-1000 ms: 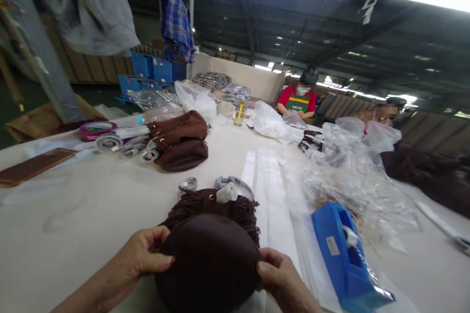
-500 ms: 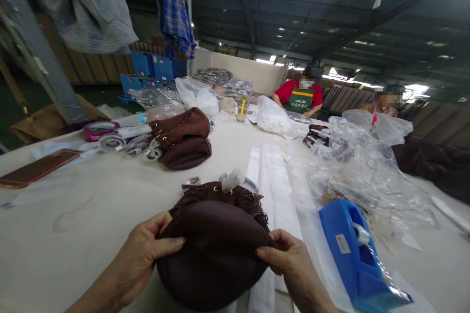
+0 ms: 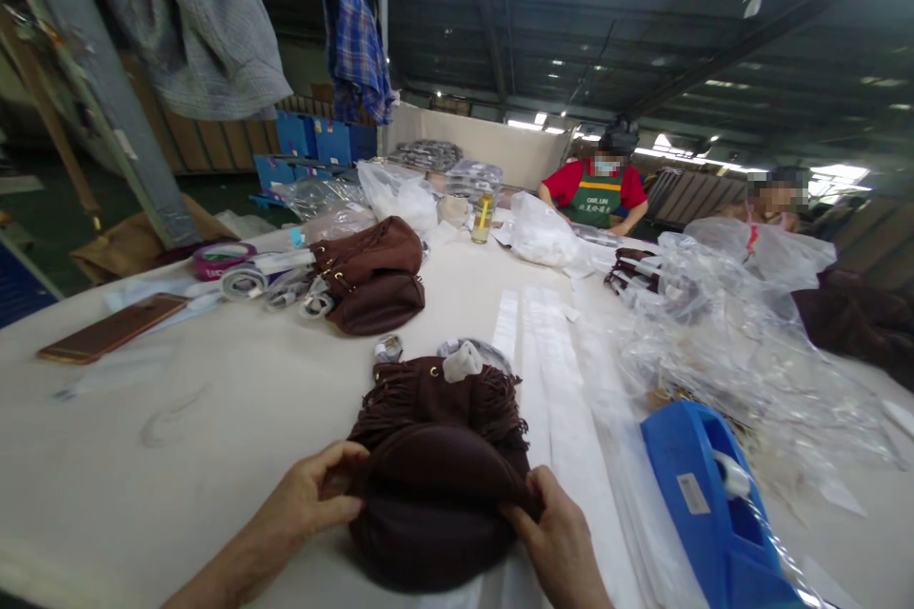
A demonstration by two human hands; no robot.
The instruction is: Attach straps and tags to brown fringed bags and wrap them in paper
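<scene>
In front of me on the table lies a dark brown fringed handbag (image 3: 435, 523), its rounded base facing me and its fringe and gold eyelets pointing away. My left hand (image 3: 310, 500) pinches the base's left edge between thumb and fingers. At the opposite edge, my right hand (image 3: 546, 523) grips the leather the same way. A crease runs across the base between them. White wrapping (image 3: 463, 362) covers a part at the bag's far end, and a small wrapped piece of hardware (image 3: 387, 349) lies just beyond its left corner.
Brown bags (image 3: 375, 276) with wrapped straps lie ahead on the left, near a phone (image 3: 114, 328) and a purple tape roll (image 3: 223, 259). A blue tape dispenser (image 3: 706, 504) stands at right beside crumpled clear plastic (image 3: 743, 352). White strips (image 3: 549, 352) run lengthwise. A co-worker (image 3: 600, 190) works across the table.
The bag's base has tipped down and folded in across its middle, showing more fringe behind it. Both hands have stayed on its edges. The view has shifted slightly left.
</scene>
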